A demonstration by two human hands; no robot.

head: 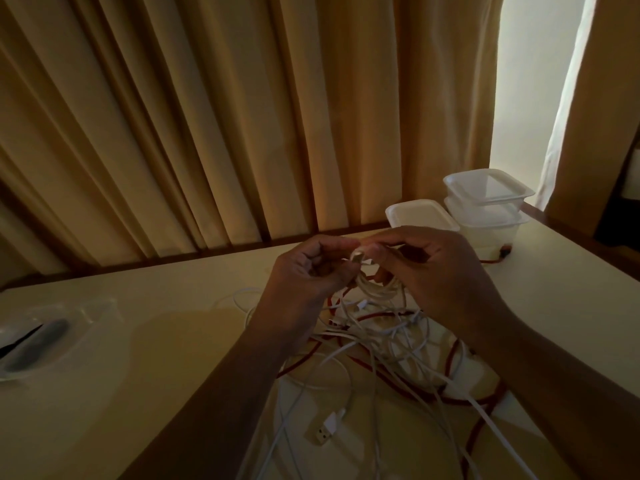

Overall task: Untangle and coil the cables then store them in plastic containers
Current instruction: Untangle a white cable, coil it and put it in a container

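A tangle of white cables and a red cable lies on the pale table under my forearms. Above it I hold a small coil of white cable between both hands. My left hand grips the coil's left side with curled fingers. My right hand pinches the top of the coil with thumb and forefinger. A white USB plug lies at the near edge of the tangle.
Two stacked clear plastic containers and a white lidded container stand at the table's far right. A clear tray holding dark items sits at the left. Tan curtains hang behind the table.
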